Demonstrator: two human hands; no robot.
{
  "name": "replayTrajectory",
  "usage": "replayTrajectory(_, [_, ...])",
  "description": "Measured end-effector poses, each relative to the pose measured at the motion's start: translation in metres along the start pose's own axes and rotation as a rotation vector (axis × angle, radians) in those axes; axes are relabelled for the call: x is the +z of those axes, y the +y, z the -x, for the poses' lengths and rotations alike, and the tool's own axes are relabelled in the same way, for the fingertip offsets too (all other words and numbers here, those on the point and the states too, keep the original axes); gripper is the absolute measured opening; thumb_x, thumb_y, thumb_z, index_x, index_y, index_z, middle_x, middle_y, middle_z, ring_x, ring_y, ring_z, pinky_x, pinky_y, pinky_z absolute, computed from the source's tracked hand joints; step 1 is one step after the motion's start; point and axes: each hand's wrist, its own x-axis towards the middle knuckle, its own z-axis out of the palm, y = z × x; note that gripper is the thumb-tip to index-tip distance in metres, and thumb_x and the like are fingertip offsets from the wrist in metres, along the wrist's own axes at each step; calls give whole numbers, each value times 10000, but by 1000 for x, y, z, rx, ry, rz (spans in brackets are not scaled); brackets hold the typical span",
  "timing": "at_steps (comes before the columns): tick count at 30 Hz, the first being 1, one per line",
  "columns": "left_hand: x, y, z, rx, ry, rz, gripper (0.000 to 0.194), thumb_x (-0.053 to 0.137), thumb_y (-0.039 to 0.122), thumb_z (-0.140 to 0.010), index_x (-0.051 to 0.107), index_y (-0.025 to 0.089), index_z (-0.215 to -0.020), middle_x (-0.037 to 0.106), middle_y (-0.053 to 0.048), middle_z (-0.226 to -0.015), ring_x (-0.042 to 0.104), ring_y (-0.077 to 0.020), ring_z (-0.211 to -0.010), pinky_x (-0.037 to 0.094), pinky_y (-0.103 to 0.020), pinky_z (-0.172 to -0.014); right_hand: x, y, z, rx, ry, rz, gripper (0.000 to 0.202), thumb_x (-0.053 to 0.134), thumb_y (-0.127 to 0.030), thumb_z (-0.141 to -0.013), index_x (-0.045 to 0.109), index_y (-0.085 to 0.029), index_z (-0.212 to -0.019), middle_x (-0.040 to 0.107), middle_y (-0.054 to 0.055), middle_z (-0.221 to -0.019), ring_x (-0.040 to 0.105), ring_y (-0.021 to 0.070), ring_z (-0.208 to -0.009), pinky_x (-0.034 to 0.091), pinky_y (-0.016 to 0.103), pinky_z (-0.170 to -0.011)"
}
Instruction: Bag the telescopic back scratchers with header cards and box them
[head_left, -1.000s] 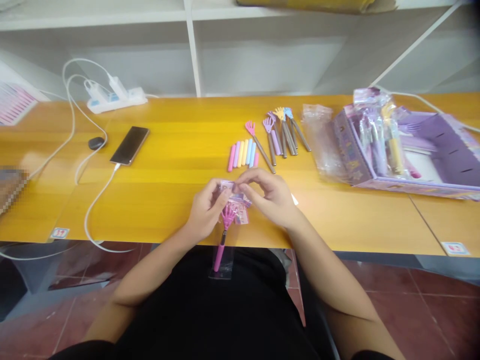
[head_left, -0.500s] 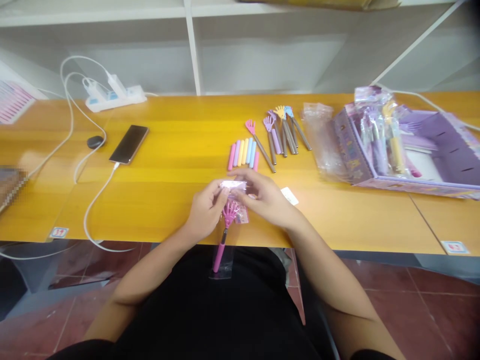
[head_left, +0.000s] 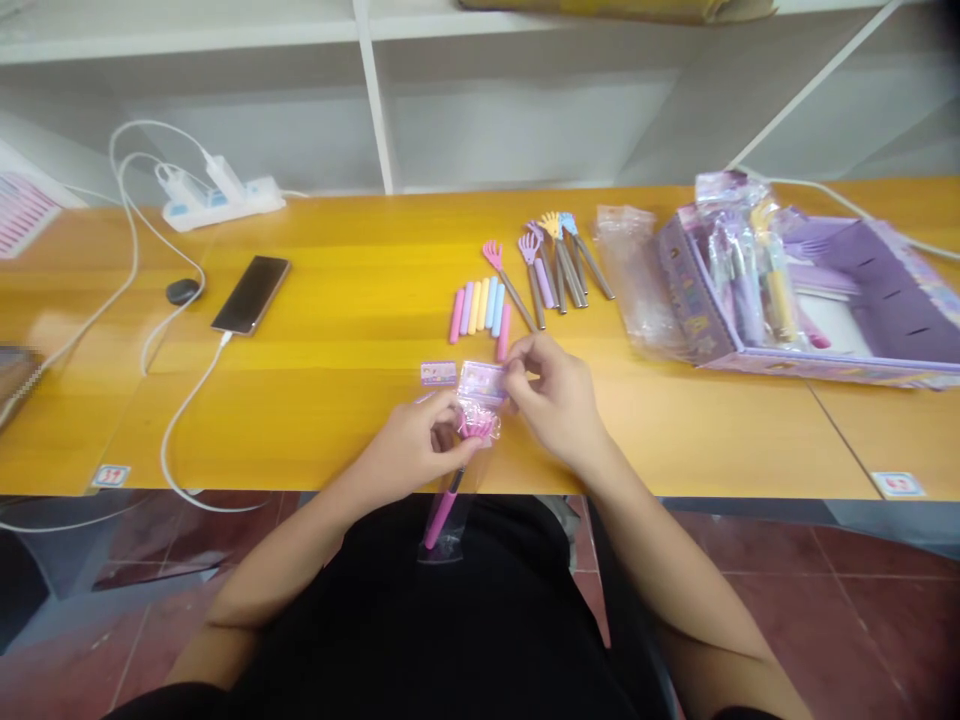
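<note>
Beyond the hands: pale shelving (head_left: 525, 115) | beneath them: yellow-brown tabletop (head_left: 337, 400) | below, both sides: reddish tiled floor (head_left: 795, 570)

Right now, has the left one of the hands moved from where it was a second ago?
Yes. The left hand has moved down the clear bag, closer to the table's near edge.

Plain black top (head_left: 442, 640) worn; short black sleeves (head_left: 169, 700) seen at lower edges; forearms left uncovered; no markings visible on cloth.
</note>
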Motion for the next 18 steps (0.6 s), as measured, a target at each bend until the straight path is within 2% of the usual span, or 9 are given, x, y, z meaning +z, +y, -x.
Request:
replayTrajectory(2, [0,2,1,10,25,42,251,796,376,-976,653,202,-1085,739,15,-837,659,-119,-674,526,-252,-643,-6,0,9,25,61,40,110,645,-240,-948,559,-241,-880,607,-25,-736,586,133,-636,461,253,-570])
replayTrajectory(5, [1,-1,-1,16,112,319,323,789,418,-989,623,200,-1159,735,15,-818,664,-120,-581,557,-264,-569,-14,-4,31,45,68,76,277,619,-330,-1043,519,-245,-799,572,-28,-668,532,128,-575,437,270,-559])
replayTrajectory(7, [2,-4,-3,41,177,494,363,793,437,-994,592,208,-1192,710,35,-750,662,-130,-524,552,-264,-510,-13,-9,50,16,-58,47,281,629,-422,-1080,571,-244,-871,660,9,-777,619,161,-683,505,297,-637])
replayTrajectory(10, [4,-7,-6,85,291,613,388,831,442,-976,572,223,-1166,699,40,-748,681,-135,-541,553,-251,-502,-6,-16,78,2,-353,9,212,650,-466,-1090,613,-261,-1127,728,38,-984,690,203,-833,565,342,-747])
replayTrajectory(12, [5,-7,-7,119,309,645,439,851,467,-959,567,236,-1202,744,3,-906,729,-141,-637,597,-263,-567,-6,-17,89,27,-397,43,184,592,-453,-1120,600,-271,-1142,688,15,-899,653,198,-747,533,341,-689])
replayTrajectory(14, [5,-6,-6,147,242,636,501,832,510,-969,557,250,-1297,759,-67,-1161,782,-170,-806,661,-322,-715,-21,-15,87,23,-278,123,187,532,-438,-1141,600,-275,-1080,628,1,-801,597,198,-671,489,343,-639])
replayTrajectory(15, [4,-5,-6,156,198,615,520,807,527,-986,548,254,-1345,741,-102,-1270,793,-187,-884,673,-357,-789,-36,-12,81,6,-180,186,196,529,-432,-1137,603,-275,-1046,617,8,-798,588,204,-674,482,349,-640])
replayTrajectory(16, [3,-5,-6,157,162,585,522,774,533,-1010,541,251,-1381,722,-129,-1335,794,-200,-937,671,-384,-846,-55,-9,71,-19,-68,262,207,534,-424,-1128,604,-275,-1004,607,16,-796,580,210,-675,475,354,-641])
replayTrajectory(18, [1,-7,-6,135,131,524,480,709,515,-1057,542,232,-1407,725,-150,-1334,788,-206,-959,653,-400,-892,-105,3,43,-87,201,496,239,563,-405,-1089,611,-267,-899,610,71,-902,609,250,-810,488,385,-723])
